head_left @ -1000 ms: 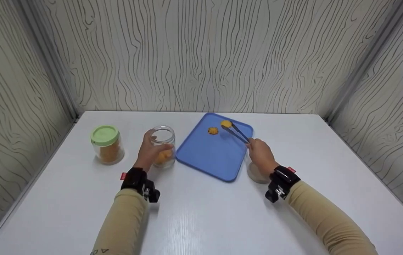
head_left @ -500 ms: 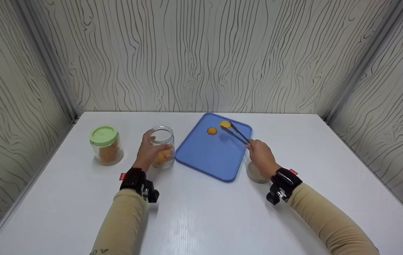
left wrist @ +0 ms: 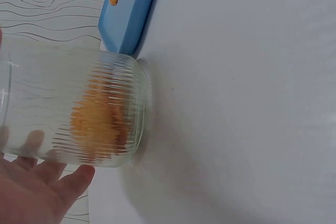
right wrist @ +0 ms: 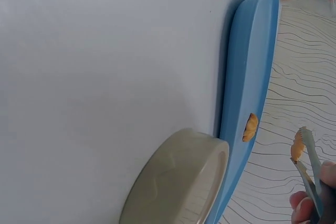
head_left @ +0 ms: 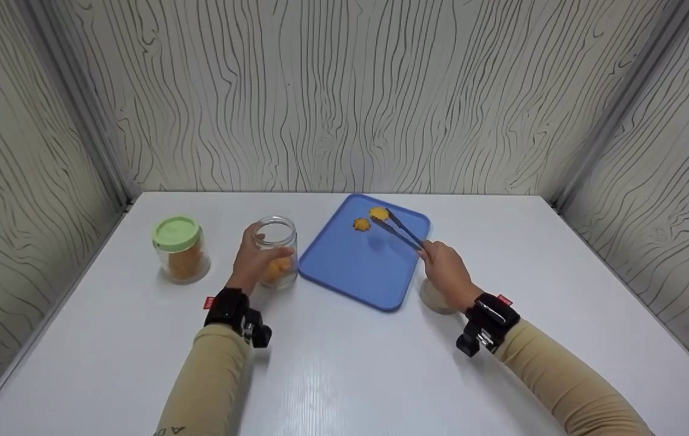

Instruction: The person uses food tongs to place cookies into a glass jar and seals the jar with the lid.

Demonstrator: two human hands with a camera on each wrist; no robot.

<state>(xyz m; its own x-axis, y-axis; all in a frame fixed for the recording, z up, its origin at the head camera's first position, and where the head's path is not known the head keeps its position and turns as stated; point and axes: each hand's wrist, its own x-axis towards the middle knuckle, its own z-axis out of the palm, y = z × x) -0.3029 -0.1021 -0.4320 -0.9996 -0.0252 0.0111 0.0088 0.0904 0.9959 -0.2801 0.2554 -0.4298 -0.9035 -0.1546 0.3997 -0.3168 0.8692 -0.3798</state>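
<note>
My left hand [head_left: 253, 259] grips an open clear glass jar [head_left: 286, 248] from its left side; several orange-yellow cookies [left wrist: 102, 121] lie at the jar's bottom. Dark tongs [head_left: 402, 232] are in my right hand [head_left: 447, 272], their tips pinching a yellow scalloped cookie [head_left: 379, 213] above the far part of a blue tray [head_left: 356, 266]. Another cookie [head_left: 361, 224] rests on that tray, just left of the held one. In the right wrist view the held cookie [right wrist: 297, 146] hangs between the tong arms, apart from the tray.
At the left stands a glass jar [head_left: 183, 263] with a green lid [head_left: 177, 233] and orange contents. A pale round lid [head_left: 435, 298] lies beneath my right hand, beside the tray's right edge. Patterned panels [head_left: 344, 97] enclose the white table [head_left: 332, 363] at the back and sides.
The tongs with the pinched cookie have moved slightly left over the tray, closer to the cookie lying there. My left hand keeps its grip on the jar.
</note>
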